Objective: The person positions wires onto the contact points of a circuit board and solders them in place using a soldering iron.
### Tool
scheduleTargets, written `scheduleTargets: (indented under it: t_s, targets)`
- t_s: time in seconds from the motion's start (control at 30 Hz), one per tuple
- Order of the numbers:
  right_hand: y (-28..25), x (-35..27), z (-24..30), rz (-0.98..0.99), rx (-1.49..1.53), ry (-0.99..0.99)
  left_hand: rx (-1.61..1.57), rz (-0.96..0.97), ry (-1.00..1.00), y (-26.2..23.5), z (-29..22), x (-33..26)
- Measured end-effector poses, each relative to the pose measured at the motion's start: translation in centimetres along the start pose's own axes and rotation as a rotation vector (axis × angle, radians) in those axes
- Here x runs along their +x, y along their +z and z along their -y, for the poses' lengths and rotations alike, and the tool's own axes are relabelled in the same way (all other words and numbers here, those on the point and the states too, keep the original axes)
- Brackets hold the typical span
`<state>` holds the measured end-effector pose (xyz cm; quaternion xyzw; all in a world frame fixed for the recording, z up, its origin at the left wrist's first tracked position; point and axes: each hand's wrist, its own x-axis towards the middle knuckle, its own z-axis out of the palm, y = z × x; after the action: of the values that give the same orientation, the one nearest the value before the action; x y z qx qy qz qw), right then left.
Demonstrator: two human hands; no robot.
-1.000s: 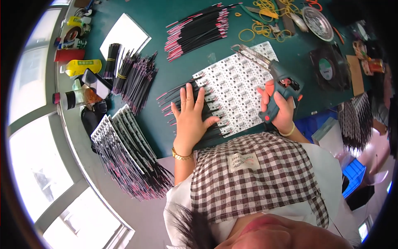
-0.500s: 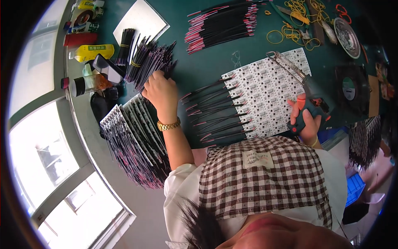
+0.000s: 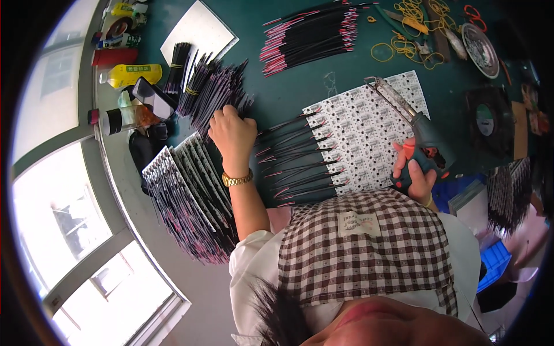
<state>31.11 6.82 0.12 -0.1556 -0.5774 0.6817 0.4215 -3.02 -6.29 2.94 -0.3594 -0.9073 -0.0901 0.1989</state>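
My left hand (image 3: 232,136), a gold watch on its wrist, has its fingers curled at the lower edge of a heap of black wires (image 3: 216,89). What lies in those fingers is hidden. In my right hand (image 3: 421,180) is a soldering gun (image 3: 431,138), dark teal with an orange trigger; its metal nose slants over a white circuit board panel (image 3: 358,138). Along the panel's left edge, black wires with red and white ends (image 3: 294,153) stick out to the left in pairs.
Wired panels (image 3: 187,193) stand stacked at the left. A bundle of black wires (image 3: 311,37) lies at the back, near yellow cords (image 3: 398,49) and a metal dish (image 3: 480,51). Bottles, including a yellow one (image 3: 134,75), line the left edge. A dark spool (image 3: 486,121) sits right.
My left hand has drawn slightly toward me and to the right, out of the wire heap, with its fingers curled tighter. The soldering gun has shifted a little to the left over the panel.
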Motion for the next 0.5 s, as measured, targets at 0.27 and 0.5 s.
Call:
scheduleTargets:
  t_s: [0.27, 0.5]
  targets:
    - [0.9, 0.2, -1.1, 0.065, 0.007, 0.116, -0.369, -0.174, 0.012, 1.6, 3.0, 0.2]
    - [1.3, 0.9, -0.9, 0.049, -0.012, 0.175, -1.216, -0.771, -0.092, -4.8, 2.8, 0.7]
